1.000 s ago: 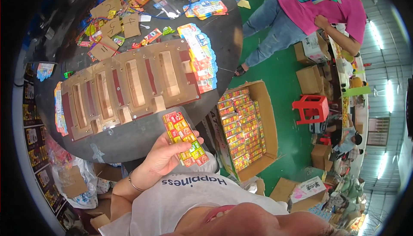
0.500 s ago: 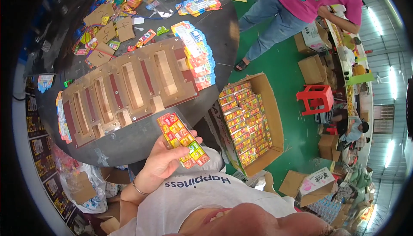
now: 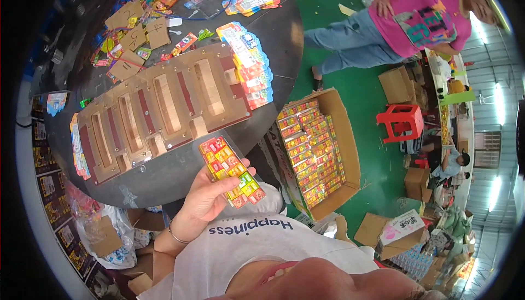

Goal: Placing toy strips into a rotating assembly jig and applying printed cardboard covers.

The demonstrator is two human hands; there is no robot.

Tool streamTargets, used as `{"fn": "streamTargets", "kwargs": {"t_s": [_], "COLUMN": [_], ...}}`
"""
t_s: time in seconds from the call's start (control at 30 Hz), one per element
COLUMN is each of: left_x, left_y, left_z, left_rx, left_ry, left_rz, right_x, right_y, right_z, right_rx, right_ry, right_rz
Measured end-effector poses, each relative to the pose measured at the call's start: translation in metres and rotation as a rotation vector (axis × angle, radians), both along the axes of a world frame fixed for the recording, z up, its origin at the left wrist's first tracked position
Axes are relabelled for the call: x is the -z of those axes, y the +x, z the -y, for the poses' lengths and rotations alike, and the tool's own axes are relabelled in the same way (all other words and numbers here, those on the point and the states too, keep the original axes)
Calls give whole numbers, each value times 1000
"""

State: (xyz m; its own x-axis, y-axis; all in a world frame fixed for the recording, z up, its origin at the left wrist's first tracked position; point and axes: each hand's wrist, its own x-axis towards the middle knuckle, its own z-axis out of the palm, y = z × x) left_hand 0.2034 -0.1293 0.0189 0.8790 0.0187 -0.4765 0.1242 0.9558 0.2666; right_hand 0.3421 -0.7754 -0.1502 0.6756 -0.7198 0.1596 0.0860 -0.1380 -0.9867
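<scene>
My left hand (image 3: 205, 201) is held palm up just in front of my chest and grips a flat strip of small colourful packs (image 3: 231, 170), red, yellow and green. The strip points toward the near edge of a long wooden jig (image 3: 164, 108) with several oblong slots, which lies on a round dark table (image 3: 180, 174). A stack of colourful printed cards (image 3: 249, 65) rests at the jig's right end. My right hand does not show.
An open cardboard box (image 3: 350, 152) full of colourful packs stands on the green floor to my right. Loose cards and cardboard pieces (image 3: 136, 37) litter the far table. A person in a pink shirt (image 3: 421, 21) stands beyond; a red stool (image 3: 402, 122) and more boxes sit nearby.
My left hand keeps hold of the strip and has barely moved. The view has shifted slightly, and the person in pink has moved a little farther off.
</scene>
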Motion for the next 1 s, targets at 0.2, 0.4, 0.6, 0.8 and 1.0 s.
{"fn": "streamTargets", "kwargs": {"t_s": [0.2, 0.4, 0.6, 0.8, 1.0], "left_x": [0, 8, -1, -6, 1], "left_y": [-9, -5, -6, -10, -12], "left_z": [-4, -20, -61, -80, -84], "left_rx": [-58, -106, -282, -406, -393], "left_ry": [-50, -28, 338, 569, 648], "left_rz": [37, 90, 39, -27, -135], "right_x": [24, 16, -129, -182, -172], "right_y": [7, 37, 76, 34, 23], "right_z": [-19, -25, -449, -627, -644], "right_rx": [-39, -157, -1214, -2076, -2123], "right_ry": [66, 58, -227, -226, -134], "right_rz": [-26, -124, -231, -172, -315]}}
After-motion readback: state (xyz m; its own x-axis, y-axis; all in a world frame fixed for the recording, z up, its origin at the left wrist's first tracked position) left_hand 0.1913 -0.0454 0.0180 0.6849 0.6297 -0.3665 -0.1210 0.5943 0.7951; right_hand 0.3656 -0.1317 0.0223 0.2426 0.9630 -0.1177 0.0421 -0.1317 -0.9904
